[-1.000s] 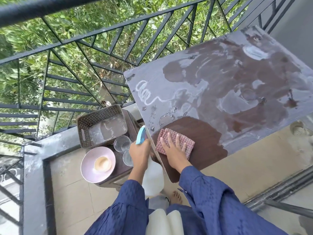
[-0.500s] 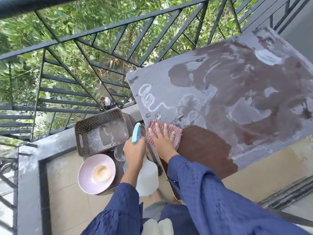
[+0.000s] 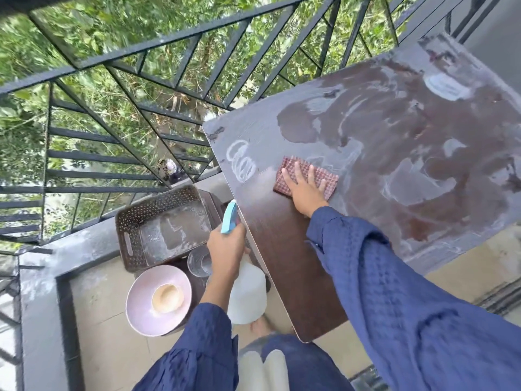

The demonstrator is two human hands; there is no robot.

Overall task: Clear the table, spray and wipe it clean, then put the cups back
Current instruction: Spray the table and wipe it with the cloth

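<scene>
Right hand (image 3: 306, 190) pressing flat, fingers spread, on checked cloth (image 3: 324, 176) atop dusty table (image 3: 423, 153), left hand (image 3: 227, 249) gripping spray bottle (image 3: 245, 294) beside table edge, glass cups (image 3: 198, 261) just left of it

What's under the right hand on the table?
A red checked cloth, pressed flat on the table by the right hand. The tabletop beneath the cloth is covered and cannot be seen.
</scene>
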